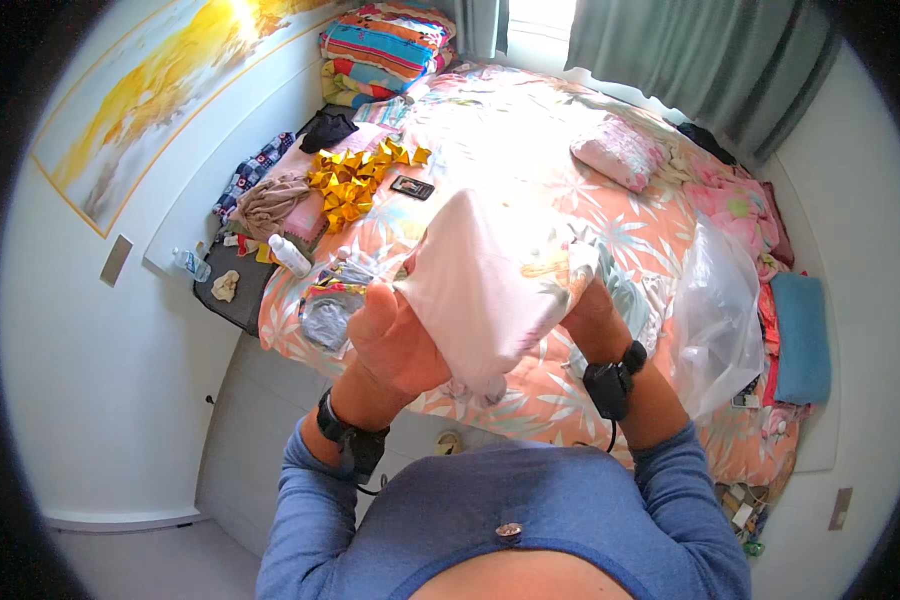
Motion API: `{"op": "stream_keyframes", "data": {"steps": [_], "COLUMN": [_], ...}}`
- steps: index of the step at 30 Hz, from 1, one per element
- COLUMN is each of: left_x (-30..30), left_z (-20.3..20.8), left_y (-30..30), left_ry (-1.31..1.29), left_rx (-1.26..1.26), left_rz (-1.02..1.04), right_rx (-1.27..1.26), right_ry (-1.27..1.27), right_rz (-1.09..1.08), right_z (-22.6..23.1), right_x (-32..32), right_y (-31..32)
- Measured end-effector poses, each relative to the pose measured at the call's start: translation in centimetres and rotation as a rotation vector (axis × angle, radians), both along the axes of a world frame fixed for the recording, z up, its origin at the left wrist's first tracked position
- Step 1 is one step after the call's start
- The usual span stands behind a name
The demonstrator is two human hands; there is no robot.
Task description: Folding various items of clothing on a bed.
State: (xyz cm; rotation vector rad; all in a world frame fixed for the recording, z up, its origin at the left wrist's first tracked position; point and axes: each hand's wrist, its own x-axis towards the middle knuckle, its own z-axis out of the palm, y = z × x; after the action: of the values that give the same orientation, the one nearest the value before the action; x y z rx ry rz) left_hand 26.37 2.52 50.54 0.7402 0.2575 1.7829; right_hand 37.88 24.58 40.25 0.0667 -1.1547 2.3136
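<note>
A pale pink and white cloth [482, 285] with a faint floral pattern is raised in front of me above the bed, peaked at its top. My left hand [395, 338] grips its left side; the thumb and the heel of the hand show, while the other fingers are behind the fabric. At the right side my right hand [592, 312] holds the cloth too, most of it covered by the folds. The lower part of the cloth hangs bunched between my wrists. Each wrist wears a black strapped device.
The bed [530, 120] has an orange leaf-print sheet. On it lie gold folded-paper pieces [350, 185], a phone [412, 187], a white bottle [289, 255] and a pink pillow [618, 152]. A clear plastic bag [715, 320] and a blue cushion [802, 338] are at right; folded quilts [388, 45] stand far left.
</note>
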Motion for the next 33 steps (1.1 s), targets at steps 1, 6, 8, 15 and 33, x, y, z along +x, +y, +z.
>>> {"op": "stream_keyframes", "data": {"steps": [1, 6, 8, 15, 33], "left_x": [0.0, -2.0, -1.9, -0.3, -1.4], "left_z": [0.1, 1.5, 1.4, -1.3, -0.7], "left_y": [0.3, -0.3, -0.4, 0.0, 2.7], "left_ry": [-0.207, -0.099, -0.154, -0.117, -0.147], "left_rx": [0.149, 0.049, 0.009, 0.04, -0.031], "left_rz": [-0.109, 0.049, 0.047, -0.076, -0.203], "right_rx": [-0.124, -0.137, -0.151, 0.143, 1.165], "right_ry": [0.043, 0.062, 0.061, 0.047, -0.441], "right_rz": [0.137, 0.135, 0.118, 0.267, -1.043], "right_z": [0.6, 3.7, 4.9, 6.9, 12.6], "right_x": [0.4, 1.8, 2.2, 2.6, 6.3], "right_y": [-0.3, -2.4, -3.0, -4.3, -2.0]}}
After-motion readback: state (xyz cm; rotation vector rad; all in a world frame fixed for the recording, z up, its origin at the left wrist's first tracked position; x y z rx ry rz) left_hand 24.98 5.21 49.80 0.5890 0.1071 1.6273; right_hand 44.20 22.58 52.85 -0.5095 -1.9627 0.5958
